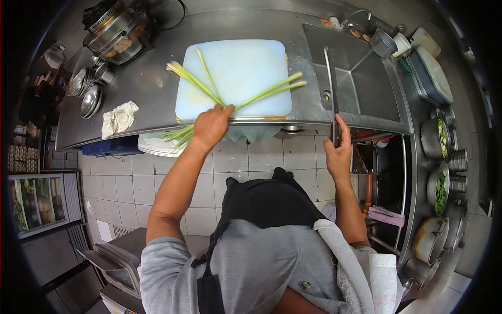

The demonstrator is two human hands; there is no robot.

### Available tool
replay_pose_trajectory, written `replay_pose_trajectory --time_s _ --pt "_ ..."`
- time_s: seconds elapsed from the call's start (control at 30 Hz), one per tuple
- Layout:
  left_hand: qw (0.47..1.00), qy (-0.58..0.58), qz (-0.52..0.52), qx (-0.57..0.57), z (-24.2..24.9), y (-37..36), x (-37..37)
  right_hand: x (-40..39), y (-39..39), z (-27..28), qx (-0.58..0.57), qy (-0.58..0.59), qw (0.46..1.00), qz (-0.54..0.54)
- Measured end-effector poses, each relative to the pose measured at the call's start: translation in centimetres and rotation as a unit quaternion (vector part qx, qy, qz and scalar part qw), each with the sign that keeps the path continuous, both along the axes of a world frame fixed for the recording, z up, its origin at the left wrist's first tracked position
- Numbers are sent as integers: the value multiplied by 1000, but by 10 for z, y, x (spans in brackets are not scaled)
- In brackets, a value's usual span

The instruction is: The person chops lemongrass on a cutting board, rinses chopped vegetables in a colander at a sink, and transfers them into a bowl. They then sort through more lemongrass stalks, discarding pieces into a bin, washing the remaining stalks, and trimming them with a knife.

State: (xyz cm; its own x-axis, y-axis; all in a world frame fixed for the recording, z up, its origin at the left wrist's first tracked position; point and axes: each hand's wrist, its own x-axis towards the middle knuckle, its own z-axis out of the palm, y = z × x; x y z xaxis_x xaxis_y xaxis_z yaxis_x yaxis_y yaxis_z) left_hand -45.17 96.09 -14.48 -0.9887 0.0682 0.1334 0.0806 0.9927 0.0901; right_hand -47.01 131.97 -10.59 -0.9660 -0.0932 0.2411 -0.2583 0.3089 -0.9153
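My left hand (212,125) is closed around a bunch of lemongrass stalks (201,83) at the front edge of a white cutting board (240,63). Their pale ends fan out over the board, two of them past its right side, while the green tops hang below the counter edge. In my right hand (339,144), a knife (331,78) is gripped by its dark handle. Its long blade, seen nearly edge-on, points away from me over the left side of the sink, apart from the board and stalks.
A steel sink (376,83) is set into the counter at right. On the left lie a crumpled white cloth (119,119), metal bowls (91,100) and a glass-sided cooker (117,42). Pots (433,138), some with chopped greens, line the far right. Stacked trays (430,76) stand beyond the sink.
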Motion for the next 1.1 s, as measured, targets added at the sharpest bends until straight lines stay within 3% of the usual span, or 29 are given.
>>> replay_pose_trajectory --time_s 0.17,0.23,0.33,0.47,0.5,0.57,0.7,0.8,0.87,0.9,0.93,1.0,1.1 --pt "1000 -6 -10 -29 -6 3 24 -8 -29 -19 163 99 980 64" --pt "999 -8 -6 -38 -10 -6 34 -6 -34 -60 299 27 949 94" --pt "999 -21 -13 -36 -16 -22 51 -4 -43 -75 373 -113 906 164" --pt "1000 -6 -10 -24 -18 -30 68 -6 -44 -46 318 -198 911 171" --pt "1000 -5 -6 -25 -17 -30 68 -15 -37 -58 199 -82 961 176" --pt "1000 -11 -1 -28 -19 -31 71 -25 -46 13 159 7 974 161" --pt "1000 14 -4 -7 -21 -36 75 -59 -64 132 87 355 930 26" --pt "1000 2 4 -14 -20 -40 77 -71 -77 129 -12 396 918 -34" --pt "1000 -4 15 -13 -20 -40 79 -68 -73 60 107 407 905 -65" --pt "1000 -3 16 -12 -21 -40 80 -62 -67 4 221 384 896 -38" --pt "1000 -1 16 -12 -22 -40 80 -40 -55 -45 306 58 948 61" --pt "1000 11 11 -10 -24 -42 80 -33 -55 -57 421 -195 878 117" --pt "1000 18 2 0 -33 -40 90 -55 -49 -6 316 -141 923 168"
